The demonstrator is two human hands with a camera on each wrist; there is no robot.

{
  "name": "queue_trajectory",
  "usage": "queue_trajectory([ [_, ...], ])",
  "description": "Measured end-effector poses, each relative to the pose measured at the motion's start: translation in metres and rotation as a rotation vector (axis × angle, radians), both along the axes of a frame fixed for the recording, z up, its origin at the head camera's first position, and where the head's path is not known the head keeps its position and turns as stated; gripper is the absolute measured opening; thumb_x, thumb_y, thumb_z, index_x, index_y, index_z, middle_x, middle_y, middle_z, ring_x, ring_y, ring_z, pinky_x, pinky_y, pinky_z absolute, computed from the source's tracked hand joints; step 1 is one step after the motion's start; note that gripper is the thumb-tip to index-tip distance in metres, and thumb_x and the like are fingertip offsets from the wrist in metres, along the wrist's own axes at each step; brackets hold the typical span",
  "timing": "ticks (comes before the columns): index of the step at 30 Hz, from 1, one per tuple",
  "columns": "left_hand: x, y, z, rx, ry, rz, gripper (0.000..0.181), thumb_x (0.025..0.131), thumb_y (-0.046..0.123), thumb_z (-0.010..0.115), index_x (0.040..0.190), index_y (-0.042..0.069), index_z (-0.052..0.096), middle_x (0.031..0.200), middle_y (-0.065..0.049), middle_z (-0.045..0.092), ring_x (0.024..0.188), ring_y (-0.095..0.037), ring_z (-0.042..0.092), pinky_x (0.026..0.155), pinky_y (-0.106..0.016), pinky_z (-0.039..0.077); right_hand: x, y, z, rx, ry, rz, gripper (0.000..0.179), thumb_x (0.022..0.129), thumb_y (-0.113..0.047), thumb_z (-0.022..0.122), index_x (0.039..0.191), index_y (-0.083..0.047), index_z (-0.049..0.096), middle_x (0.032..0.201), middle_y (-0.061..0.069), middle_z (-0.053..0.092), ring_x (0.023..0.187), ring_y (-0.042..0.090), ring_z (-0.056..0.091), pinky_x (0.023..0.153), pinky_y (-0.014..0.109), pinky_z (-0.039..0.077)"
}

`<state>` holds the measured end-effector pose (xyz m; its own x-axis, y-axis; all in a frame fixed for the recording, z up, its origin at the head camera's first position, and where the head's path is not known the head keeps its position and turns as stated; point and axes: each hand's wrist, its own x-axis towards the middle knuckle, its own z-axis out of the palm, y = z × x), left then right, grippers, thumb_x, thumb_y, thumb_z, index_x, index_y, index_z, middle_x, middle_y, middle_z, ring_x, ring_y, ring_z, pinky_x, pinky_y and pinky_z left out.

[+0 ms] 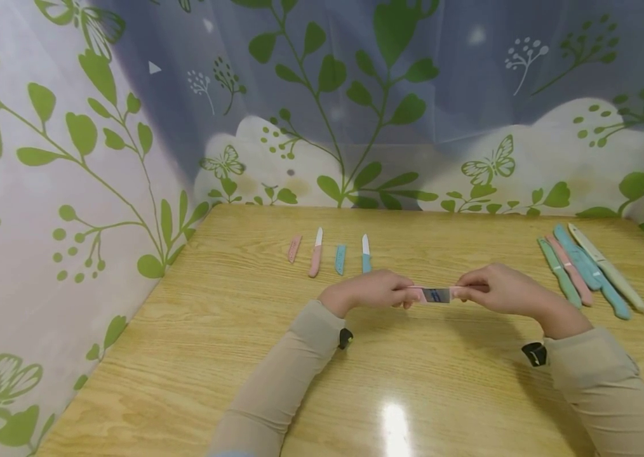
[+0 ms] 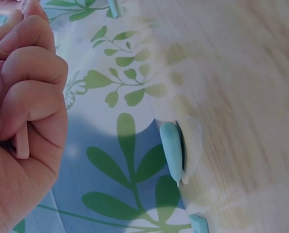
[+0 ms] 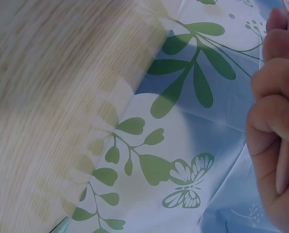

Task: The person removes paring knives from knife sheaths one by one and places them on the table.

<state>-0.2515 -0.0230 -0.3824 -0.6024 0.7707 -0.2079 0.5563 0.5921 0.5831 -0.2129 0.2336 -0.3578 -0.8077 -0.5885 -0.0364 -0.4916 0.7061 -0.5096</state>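
Note:
In the head view, a pink-handled knife is held level between both hands over the table, its silver blade (image 1: 437,296) with blue marking showing between two pink parts. My left hand (image 1: 372,290) grips the pink part on the left, which looks like a sheath; its squared end (image 2: 22,141) sticks out of the curled fingers in the left wrist view. My right hand (image 1: 502,291) grips the pink part on the right. In the right wrist view, a rounded pink handle end (image 3: 286,167) shows beneath those fingers. Most of both pink parts is hidden in the hands.
Behind the left hand lie a pink sheath (image 1: 295,249), a pink paring knife (image 1: 315,257), a turquoise sheath (image 1: 340,259) and a turquoise paring knife (image 1: 366,261), blades bare. Several sheathed knives (image 1: 579,260) lie at the right. A leaf-print cloth (image 1: 459,146) hangs behind the wooden table (image 1: 185,355).

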Motion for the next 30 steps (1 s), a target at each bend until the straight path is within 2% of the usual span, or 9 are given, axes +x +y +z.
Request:
queue_trajectory([
  [4, -0.0013, -0.0009, -0.0011, -0.002, -0.001, 0.007, 0.041, 0.104, 0.043, 0.037, 0.103, 0.013, 0.064, 0.076, 0.003, 0.05, 0.061, -0.008, 0.037, 0.059, -0.021, 0.034, 0.0005, 0.0008, 0.0011, 0.002, 0.0, -0.002, 0.026, 0.1, -0.027, 0.056, 0.099, -0.006, 0.072, 0.078, 0.0, 0.066, 0.053, 0.005, 0.038, 0.057, 0.026, 0.038],
  [13, -0.0016, -0.0019, -0.0001, 0.0, -0.003, 0.006, 0.037, 0.104, 0.043, 0.039, 0.091, 0.016, 0.061, 0.072, 0.003, 0.046, 0.058, -0.008, 0.034, 0.058, -0.021, 0.033, 0.0009, 0.0005, 0.003, 0.016, 0.0, -0.005, 0.026, 0.099, -0.027, 0.057, 0.1, -0.007, 0.072, 0.08, 0.0, 0.067, 0.055, 0.005, 0.04, 0.058, 0.026, 0.039],
  [17, -0.0011, -0.0024, 0.0017, 0.0, 0.001, 0.004, 0.037, 0.104, 0.042, 0.04, 0.09, 0.016, 0.061, 0.072, 0.003, 0.046, 0.059, -0.008, 0.035, 0.058, -0.021, 0.033, 0.0007, 0.0017, 0.0025, 0.016, 0.0, -0.003, 0.025, 0.099, -0.028, 0.057, 0.1, -0.008, 0.073, 0.08, 0.0, 0.067, 0.055, 0.005, 0.04, 0.058, 0.026, 0.039],
  [23, 0.0002, -0.0026, 0.0037, -0.006, 0.003, 0.004, 0.039, 0.104, 0.042, 0.04, 0.093, 0.013, 0.063, 0.072, 0.003, 0.047, 0.06, -0.008, 0.035, 0.058, -0.021, 0.033, 0.0012, 0.0028, 0.0035, 0.017, -0.009, -0.01, 0.025, 0.099, -0.027, 0.057, 0.1, -0.008, 0.073, 0.081, 0.001, 0.068, 0.055, 0.005, 0.039, 0.058, 0.026, 0.039],
  [30, -0.0001, -0.0035, 0.004, 0.002, -0.005, 0.005, 0.043, 0.103, 0.044, 0.039, 0.099, 0.01, 0.065, 0.074, 0.003, 0.049, 0.06, -0.008, 0.037, 0.059, -0.022, 0.035, 0.0019, 0.003, 0.0057, 0.025, 0.006, -0.012, 0.024, 0.099, -0.027, 0.057, 0.101, -0.009, 0.073, 0.087, 0.001, 0.07, 0.062, 0.005, 0.048, 0.061, 0.028, 0.042],
])
